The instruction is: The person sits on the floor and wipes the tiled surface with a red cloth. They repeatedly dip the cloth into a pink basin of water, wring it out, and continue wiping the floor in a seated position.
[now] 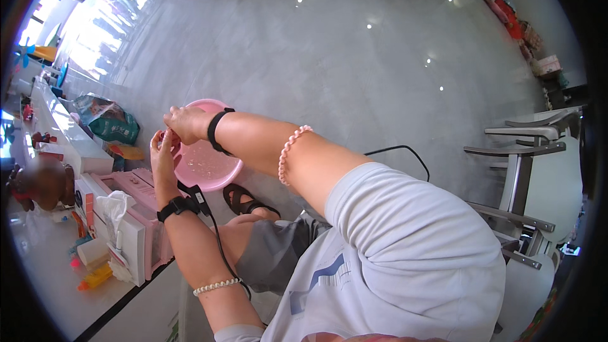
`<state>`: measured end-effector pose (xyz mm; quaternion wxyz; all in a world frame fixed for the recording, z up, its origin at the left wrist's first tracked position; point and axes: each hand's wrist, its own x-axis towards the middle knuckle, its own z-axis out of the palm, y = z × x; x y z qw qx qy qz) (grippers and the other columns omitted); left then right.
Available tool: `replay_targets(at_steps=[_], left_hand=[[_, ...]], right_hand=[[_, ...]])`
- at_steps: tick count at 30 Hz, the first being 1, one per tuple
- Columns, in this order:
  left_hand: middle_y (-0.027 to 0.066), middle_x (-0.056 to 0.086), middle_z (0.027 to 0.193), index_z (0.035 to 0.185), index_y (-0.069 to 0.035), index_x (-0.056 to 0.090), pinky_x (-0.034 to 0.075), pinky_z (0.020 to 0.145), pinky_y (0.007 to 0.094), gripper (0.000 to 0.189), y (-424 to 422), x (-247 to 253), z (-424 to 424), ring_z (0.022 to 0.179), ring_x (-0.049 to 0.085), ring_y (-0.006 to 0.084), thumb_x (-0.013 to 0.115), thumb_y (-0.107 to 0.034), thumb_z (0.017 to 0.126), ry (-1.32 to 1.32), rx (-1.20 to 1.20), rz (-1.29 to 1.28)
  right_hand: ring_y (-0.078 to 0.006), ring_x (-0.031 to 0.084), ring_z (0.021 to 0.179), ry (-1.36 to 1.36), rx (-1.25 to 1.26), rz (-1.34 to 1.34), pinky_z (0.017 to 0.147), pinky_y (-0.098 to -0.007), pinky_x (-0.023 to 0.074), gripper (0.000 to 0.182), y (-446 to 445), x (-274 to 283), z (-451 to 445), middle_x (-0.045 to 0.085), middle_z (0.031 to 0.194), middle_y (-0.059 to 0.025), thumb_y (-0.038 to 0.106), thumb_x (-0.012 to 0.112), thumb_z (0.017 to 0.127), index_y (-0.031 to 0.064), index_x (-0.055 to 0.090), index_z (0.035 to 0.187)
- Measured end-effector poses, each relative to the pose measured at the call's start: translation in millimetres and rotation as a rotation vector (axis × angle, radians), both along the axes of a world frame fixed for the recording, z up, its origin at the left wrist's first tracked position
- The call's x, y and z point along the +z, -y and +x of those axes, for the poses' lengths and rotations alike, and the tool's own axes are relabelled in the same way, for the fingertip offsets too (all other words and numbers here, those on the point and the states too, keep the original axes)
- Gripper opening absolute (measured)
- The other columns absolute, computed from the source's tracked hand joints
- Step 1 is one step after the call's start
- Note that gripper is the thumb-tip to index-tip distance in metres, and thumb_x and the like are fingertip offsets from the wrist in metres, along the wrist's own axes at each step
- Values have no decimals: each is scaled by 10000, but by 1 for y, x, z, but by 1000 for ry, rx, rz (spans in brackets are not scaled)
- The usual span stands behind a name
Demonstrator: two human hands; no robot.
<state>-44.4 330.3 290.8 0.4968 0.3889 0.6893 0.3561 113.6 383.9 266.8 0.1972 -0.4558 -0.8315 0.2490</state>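
Note:
My left hand point(163, 154) and my right hand point(189, 123) meet over the left part of a pink plastic basin point(223, 181). Between them is a small red object point(175, 141), mostly covered by my fingers, so its kind is unclear. Both hands grip it. Small pale bits point(206, 164) lie scattered over the bottom of the basin, which stands on the floor. Each wrist wears a black strap, and a black cable point(216, 232) runs from the left one along my forearm.
To my left stands a pink-framed case point(154, 247) beside a white counter point(52, 266) with a tissue pack point(115, 206) and a yellow bottle point(97, 276). A green bag point(114, 127) sits beyond. Metal-armed chairs point(522, 185) are at right. My sandalled foot point(247, 202) is near the basin.

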Motion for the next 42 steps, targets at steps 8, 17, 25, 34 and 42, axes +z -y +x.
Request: replay_targets(at_steps=[8, 17, 25, 34, 42], left_hand=[[18, 738, 1043, 1161, -80, 686, 524, 723, 262, 282, 6, 26, 41, 921, 710, 114, 747, -314, 1015, 159, -4, 296], [84, 751, 1020, 1107, -8, 720, 549, 859, 353, 257, 22, 26, 103, 940, 699, 184, 661, -236, 1003, -188, -56, 531], [72, 728, 1071, 1146, 10, 715, 533, 901, 315, 254, 27, 32, 178, 1019, 680, 167, 636, -207, 1038, 22, -223, 475], [63, 632, 1275, 1304, 34, 696, 498, 1006, 281, 262, 26, 59, 248, 1157, 619, 145, 612, -79, 1082, -32, -181, 750], [90, 644, 1380, 1500, 9, 563, 480, 1087, 314, 451, 21, 131, 300, 1252, 611, 165, 582, -20, 1051, 2, -260, 614]], right_hand=[[-320, 773, 930, -386, 137, -411, 781, -396, 619, 469, 25, 84, 91, 771, 1083, -230, 190, 816, 846, -5, 694, 1255], [-248, 724, 1049, -116, 162, -232, 945, -378, 556, 551, 64, 116, 168, 765, 1130, -140, 331, 841, 875, 38, 684, 1314], [-209, 708, 974, -404, 13, -380, 923, -360, 552, 304, 45, 71, 258, 765, 1066, -98, 188, 679, 997, 21, 729, 1246], [-159, 686, 970, -656, -42, -165, 884, -334, 544, 242, -2, 112, 300, 773, 1048, -73, 187, 667, 1010, 25, 743, 1173], [-195, 701, 997, -861, 352, -487, 914, -324, 575, 238, -50, 141, 359, 756, 1114, -95, 147, 692, 990, 55, 754, 1201]])
